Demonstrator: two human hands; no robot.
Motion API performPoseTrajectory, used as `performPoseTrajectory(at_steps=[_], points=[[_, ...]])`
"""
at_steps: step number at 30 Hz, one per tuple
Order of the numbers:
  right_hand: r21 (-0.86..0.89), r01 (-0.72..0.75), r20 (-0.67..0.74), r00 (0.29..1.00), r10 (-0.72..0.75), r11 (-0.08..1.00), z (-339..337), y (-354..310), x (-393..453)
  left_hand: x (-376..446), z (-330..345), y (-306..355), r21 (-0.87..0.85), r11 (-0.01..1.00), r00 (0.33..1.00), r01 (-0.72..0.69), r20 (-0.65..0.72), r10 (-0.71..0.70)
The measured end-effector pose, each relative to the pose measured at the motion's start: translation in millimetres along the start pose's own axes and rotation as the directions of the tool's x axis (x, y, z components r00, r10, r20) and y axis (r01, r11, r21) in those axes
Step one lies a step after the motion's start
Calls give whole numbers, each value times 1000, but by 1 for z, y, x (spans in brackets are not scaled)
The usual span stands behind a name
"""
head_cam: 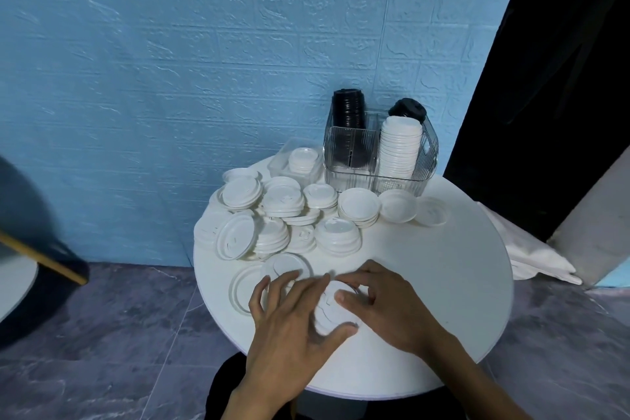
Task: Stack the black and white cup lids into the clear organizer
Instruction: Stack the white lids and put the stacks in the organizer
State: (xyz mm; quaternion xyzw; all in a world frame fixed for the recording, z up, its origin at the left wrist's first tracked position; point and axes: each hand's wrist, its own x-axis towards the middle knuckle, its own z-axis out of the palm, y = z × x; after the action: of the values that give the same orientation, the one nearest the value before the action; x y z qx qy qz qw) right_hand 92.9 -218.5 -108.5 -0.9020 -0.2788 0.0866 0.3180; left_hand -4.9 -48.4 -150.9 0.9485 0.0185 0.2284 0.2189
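Observation:
Both hands meet over a small stack of white lids (332, 312) near the front of the round white table (443, 283). My left hand (289, 320) curls round the stack's left side, thumb under its near edge. My right hand (385, 300) pinches its right rim. Two flat white lids (288, 268) lie just behind my left hand. Several loose white lids (283, 211) are piled at the back left. At the back stands the clear organizer (378, 160), with a black lid stack (349, 112), a tall white lid stack (399, 147) and a black lid (408, 110) behind it.
A small clear tub (296, 160) with white lids sits left of the organizer. A blue brick-pattern wall is right behind the table. A dark curtain (545, 78) and crumpled white cloth (535, 256) lie to the right. A chair (30, 249) stands at the left edge.

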Motion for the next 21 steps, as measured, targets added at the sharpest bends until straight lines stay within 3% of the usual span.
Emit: performPoseTrajectory(at_steps=[11, 15, 18, 21], points=[[-104, 43, 55, 998, -38, 994, -7, -8, 7, 1, 2, 1, 65, 998, 998, -18, -65, 22], [56, 81, -95, 993, -75, 995, -3, -25, 22, 1, 1, 3, 79, 997, 998, -3, -62, 8], [196, 89, -30, 996, -84, 977, 4, -46, 35, 0, 0, 2, 84, 996, 999, 14, -47, -10], [134, 113, 54, 991, -121, 985, 9, -64, 48, 0, 1, 1, 83, 997, 999, 2, -49, 2]])
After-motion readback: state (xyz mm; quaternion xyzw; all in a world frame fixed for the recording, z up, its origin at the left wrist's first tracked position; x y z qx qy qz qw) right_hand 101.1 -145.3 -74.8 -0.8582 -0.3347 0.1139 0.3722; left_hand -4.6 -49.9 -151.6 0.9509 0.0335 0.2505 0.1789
